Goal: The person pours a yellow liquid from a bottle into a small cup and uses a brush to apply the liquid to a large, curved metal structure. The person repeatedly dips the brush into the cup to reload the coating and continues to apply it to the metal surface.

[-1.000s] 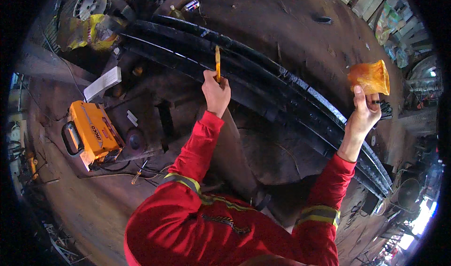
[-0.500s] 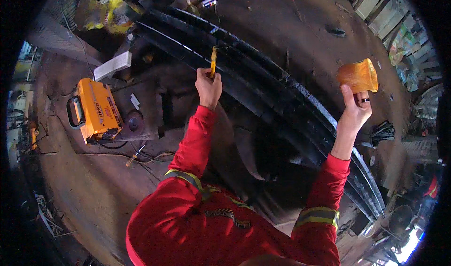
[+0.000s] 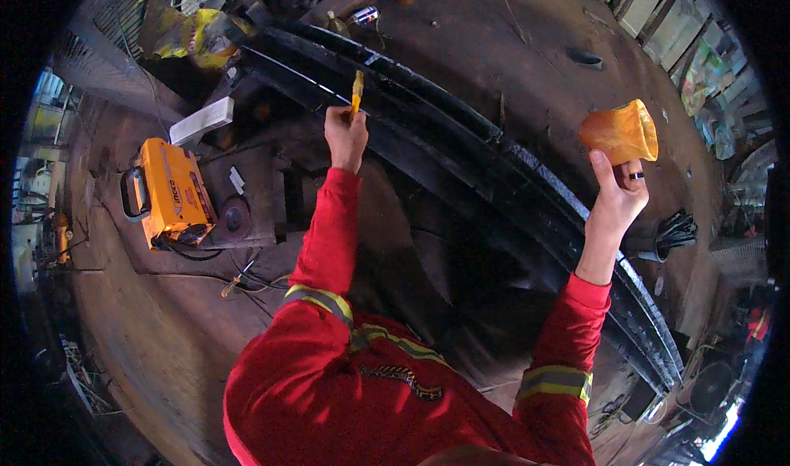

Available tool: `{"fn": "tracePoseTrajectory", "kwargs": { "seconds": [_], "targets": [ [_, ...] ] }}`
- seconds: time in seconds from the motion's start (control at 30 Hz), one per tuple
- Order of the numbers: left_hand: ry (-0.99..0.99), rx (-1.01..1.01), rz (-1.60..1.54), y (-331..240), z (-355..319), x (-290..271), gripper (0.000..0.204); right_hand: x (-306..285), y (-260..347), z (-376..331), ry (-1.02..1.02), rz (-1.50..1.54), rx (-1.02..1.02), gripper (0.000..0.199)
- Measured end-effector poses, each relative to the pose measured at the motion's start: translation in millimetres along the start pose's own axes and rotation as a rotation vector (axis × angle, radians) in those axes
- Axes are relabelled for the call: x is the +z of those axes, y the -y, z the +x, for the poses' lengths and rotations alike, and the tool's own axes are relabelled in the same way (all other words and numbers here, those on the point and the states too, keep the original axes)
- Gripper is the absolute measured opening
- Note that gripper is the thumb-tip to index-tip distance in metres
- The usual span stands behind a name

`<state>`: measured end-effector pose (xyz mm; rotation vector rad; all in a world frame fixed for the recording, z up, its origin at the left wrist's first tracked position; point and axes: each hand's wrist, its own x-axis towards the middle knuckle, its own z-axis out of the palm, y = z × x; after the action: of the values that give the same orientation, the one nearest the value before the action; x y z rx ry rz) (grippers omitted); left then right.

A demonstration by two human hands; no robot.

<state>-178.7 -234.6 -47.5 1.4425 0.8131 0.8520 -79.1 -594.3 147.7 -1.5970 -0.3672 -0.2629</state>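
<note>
My left hand (image 3: 346,141) is closed round the yellow handle of a small paintbrush (image 3: 358,91), whose tip lies over the dark metal bars. The long black metal bars (image 3: 461,149) run from the upper left to the lower right, with pale stretches along their edges. Off to the right, my right hand (image 3: 619,198) grips an orange, translucent plastic cup (image 3: 619,131) from below. Its mouth tilts to the right, and what is inside cannot be made out.
An orange welding machine (image 3: 175,194) stands at the left, beside a grinding disc (image 3: 236,216) and a pale rectangular bar (image 3: 202,121). A screwdriver (image 3: 237,280) lies near cables. At the right is a holder of dark rods (image 3: 673,234). Bottles and a can (image 3: 363,16) stand at the far side.
My left hand has moved left and slightly away from me along the bars with the paintbrush. My right hand still holds the cup in nearly the same place.
</note>
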Motion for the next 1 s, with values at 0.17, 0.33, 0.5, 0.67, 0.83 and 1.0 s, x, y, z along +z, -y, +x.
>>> {"fn": "tracePoseTrajectory", "kwargs": {
  "seconds": [0.17,0.33,0.5,0.67,0.83,1.0],
  "targets": [
    [-0.029,0.183,0.512,-4,-8,30,0.026,4,4,2,-0.004,-0.035,-0.003,0.033],
    [-0.218,0.173,0.426,-5,-11,28,0.027,11,10,8,-0.010,0.046,0.016,0.038],
    [-0.139,0.198,0.508,-13,-14,41,0.026,16,11,6,-0.032,0.037,0.039,0.039],
    [-0.194,0.195,0.542,-10,2,40,0.026,16,6,11,-0.030,0.071,0.045,0.040],
    [-0.082,0.197,0.430,1,-13,25,0.026,12,8,14,-0.017,0.025,0.028,0.040],
    [-0.228,-0.066,0.368,-7,20,34,0.023,16,2,14,-0.003,0.040,0.036,0.039]
  ]
}}
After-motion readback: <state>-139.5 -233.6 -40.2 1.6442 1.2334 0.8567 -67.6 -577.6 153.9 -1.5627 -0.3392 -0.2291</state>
